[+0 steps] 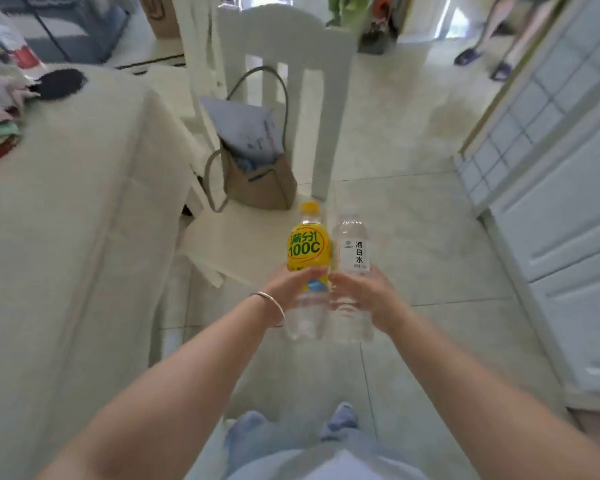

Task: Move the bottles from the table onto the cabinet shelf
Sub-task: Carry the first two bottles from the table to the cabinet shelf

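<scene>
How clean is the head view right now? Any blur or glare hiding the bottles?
Head view: the yellow-label bottle and white-label bottle are fairly sharp, labels readable; the left hand and right hand are slightly soft; the table edge and chair are smeared by motion blur; wide-angle bending shows at the cabinet; bright floor glare sits far behind, clear of the bottles.

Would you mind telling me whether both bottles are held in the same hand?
No, the left hand grips the yellow-labelled bottle while the right hand grips the white-labelled water bottle.
</scene>
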